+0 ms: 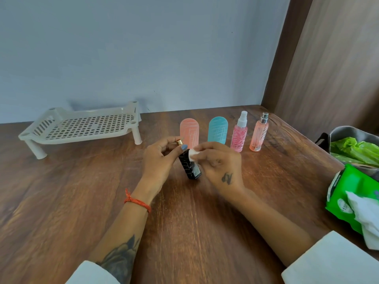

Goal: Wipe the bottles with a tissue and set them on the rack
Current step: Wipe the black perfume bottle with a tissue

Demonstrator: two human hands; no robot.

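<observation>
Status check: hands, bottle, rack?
Left hand holds black bottle. Right hand pinches tissue against it. Rack bare, path unobstructed.

Soft even daylight, faint shadows, wide-angle edge bending, slight blur.

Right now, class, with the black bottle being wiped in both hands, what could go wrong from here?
1. The left hand grips the black bottle only near its gold top, tilted above the table; a hard wipe with the tissue in the right hand might slip it loose.
2. Four bottles, such as the teal bottle, stand just behind; a stray reach could topple them.
</observation>
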